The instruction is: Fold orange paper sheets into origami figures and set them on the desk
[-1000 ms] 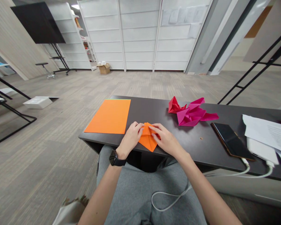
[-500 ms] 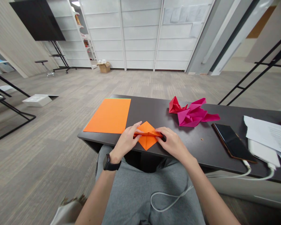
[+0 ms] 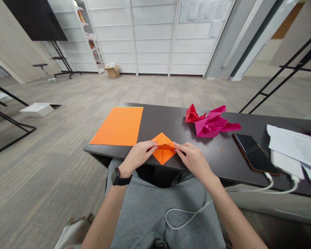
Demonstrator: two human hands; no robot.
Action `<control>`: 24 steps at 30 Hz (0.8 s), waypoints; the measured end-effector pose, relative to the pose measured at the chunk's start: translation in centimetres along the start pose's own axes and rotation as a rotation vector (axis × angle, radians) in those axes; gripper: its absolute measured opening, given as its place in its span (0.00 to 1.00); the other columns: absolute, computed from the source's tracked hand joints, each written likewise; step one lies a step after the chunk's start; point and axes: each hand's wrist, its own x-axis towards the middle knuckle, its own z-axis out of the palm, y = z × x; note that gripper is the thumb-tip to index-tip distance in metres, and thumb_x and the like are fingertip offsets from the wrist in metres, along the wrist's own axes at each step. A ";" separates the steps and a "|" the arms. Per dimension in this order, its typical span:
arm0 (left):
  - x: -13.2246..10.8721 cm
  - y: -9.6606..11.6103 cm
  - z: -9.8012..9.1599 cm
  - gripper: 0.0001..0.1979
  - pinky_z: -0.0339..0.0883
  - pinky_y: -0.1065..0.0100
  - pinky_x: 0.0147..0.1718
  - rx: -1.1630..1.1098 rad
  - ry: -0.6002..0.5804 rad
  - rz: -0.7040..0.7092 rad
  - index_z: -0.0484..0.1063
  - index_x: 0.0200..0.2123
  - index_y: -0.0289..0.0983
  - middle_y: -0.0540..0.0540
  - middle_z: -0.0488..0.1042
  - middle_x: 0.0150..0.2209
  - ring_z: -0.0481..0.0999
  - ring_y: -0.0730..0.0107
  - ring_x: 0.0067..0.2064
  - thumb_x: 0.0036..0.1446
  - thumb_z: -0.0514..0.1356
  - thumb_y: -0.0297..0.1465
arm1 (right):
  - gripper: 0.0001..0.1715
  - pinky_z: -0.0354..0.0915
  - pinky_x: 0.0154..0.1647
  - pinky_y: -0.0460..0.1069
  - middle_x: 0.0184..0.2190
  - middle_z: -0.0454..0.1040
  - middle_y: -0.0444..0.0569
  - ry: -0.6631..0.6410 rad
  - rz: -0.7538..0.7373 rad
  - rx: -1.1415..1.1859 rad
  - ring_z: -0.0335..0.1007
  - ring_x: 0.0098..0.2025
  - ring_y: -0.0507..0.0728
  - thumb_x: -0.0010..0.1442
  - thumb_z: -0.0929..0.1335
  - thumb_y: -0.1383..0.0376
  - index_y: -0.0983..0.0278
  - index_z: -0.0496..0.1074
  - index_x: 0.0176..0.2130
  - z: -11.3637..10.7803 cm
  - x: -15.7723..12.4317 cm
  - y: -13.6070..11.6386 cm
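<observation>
A folded piece of orange origami paper (image 3: pixel 162 156) lies diamond-shaped at the front edge of the dark table (image 3: pixel 168 121), one corner pointing at me. A raised fold runs across its middle. My left hand (image 3: pixel 140 152) pinches the left end of that fold between thumb and fingers. At the opposite end, my right hand (image 3: pixel 193 157) grips the fold in the same way. The fingers partly cover both side corners. A black watch (image 3: pixel 121 177) sits on my left wrist.
Left on the table is a stack of orange sheets (image 3: pixel 118 126). Red folded paper (image 3: pixel 193 114) and magenta folded paper (image 3: pixel 214 123) sit at the back right. Farther right are a phone (image 3: pixel 254 152), a white power bank (image 3: pixel 286 164) and printed papers (image 3: pixel 295 145). A white cable (image 3: pixel 184 210) crosses my lap.
My right fingers have shifted a little and the dark object that showed beside them is no longer visible. The raised fold stands slightly more open. The whole view has moved slightly.
</observation>
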 end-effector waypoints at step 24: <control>2.0 -0.1 1.0 0.10 0.71 0.61 0.50 0.081 0.120 -0.054 0.76 0.45 0.37 0.44 0.74 0.42 0.75 0.63 0.45 0.67 0.55 0.27 | 0.18 0.70 0.44 0.52 0.38 0.71 0.51 -0.040 -0.030 0.068 0.73 0.39 0.57 0.68 0.59 0.69 0.63 0.76 0.46 1.9 2.2 1.0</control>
